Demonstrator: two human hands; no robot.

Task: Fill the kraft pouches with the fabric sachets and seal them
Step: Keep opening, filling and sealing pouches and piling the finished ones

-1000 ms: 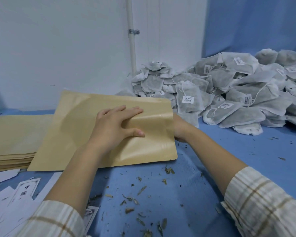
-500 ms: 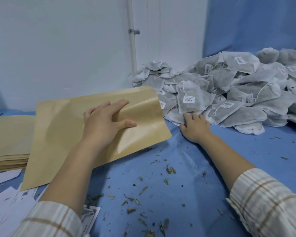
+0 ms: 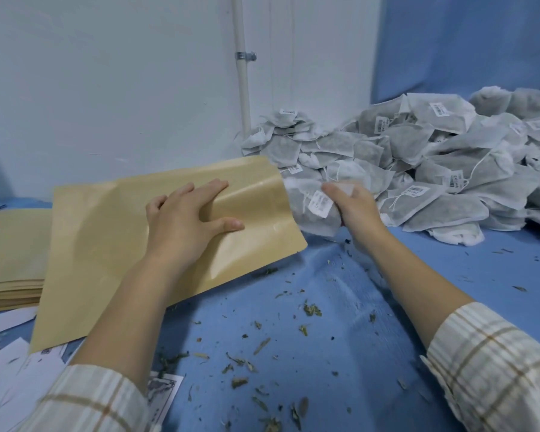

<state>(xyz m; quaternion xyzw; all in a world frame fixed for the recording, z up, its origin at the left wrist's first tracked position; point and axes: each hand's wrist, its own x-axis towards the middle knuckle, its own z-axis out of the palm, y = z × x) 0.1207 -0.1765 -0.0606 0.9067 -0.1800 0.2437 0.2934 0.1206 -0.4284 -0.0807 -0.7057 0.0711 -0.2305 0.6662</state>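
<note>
The kraft pouch (image 3: 113,244) is tilted up off the blue surface (image 3: 340,307), its open mouth turned towards the right hand, its far corner resting on the loose white papers (image 3: 10,366) near the left sleeve. Beyond the right hand, heaped against the wall and the blue backdrop, is the pile of fabric sachets (image 3: 449,169), grey-white and tagged with small labels. Out past the left hand, flat on the surface, sits the stack of unused pouches (image 3: 10,257).

The left hand (image 3: 184,222) presses on the upper face of the pouch near its mouth, fingers spread and thumb stretched along the paper; whether anything curls under the edge I cannot see. The right hand (image 3: 353,210) grips one sachet (image 3: 312,210), fingers wrapped round it, its label facing us, right beside the pouch mouth.

That is the change: half a second ago the right hand lay at the foot of the pile with nothing lifted, and the pouch mouth was lower. Now a sachet has come away and is at the opening. I judge the filling of this pouch is just starting; sealing is some way off. Dry herb crumbs (image 3: 310,310) litter the surface between the forearms.
</note>
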